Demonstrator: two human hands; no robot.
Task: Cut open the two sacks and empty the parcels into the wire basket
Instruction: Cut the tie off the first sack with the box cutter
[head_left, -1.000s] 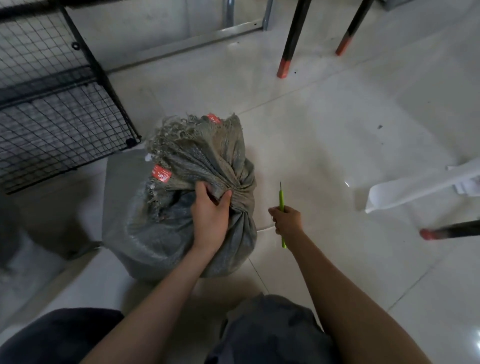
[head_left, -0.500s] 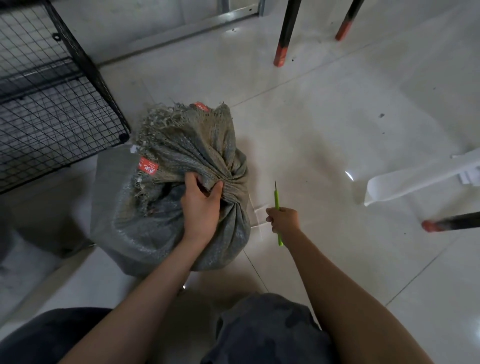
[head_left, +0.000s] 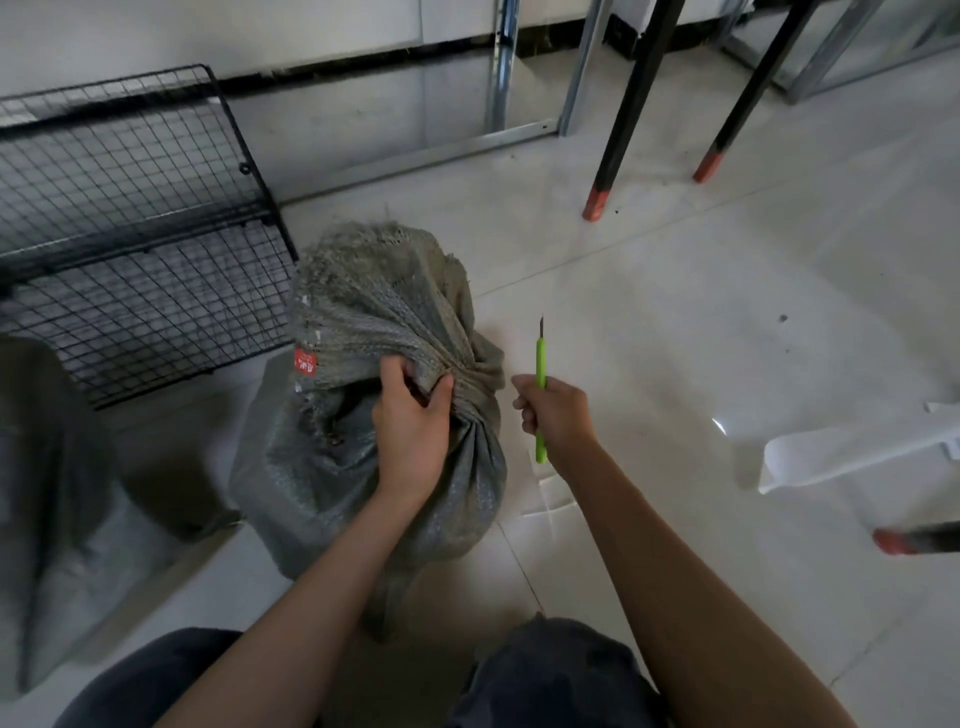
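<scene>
Sack: grey woven sack (head_left: 363, 467) upright on pale tile floor (head_left: 675, 338), centre frame, neck bunched & tied, frayed top flopped toward basket; red label (head_left: 305, 360) on its left side.
L hand: left hand (head_left: 413, 431) closed round the bunched neck, thumb & fingers pinching fabric.
R hand: right hand (head_left: 556, 415) fisted on green cutter (head_left: 541, 395), blade tip up, just right of the neck, not touching it.
2nd sack: second sack (head_left: 47, 493) at far left, partly out of frame.
Basket: black wire basket (head_left: 130, 234) behind-left of sack, its corner just beside sack top.
Bkgd: black table legs (head_left: 631, 104) w/ red feet, upper right.
</scene>
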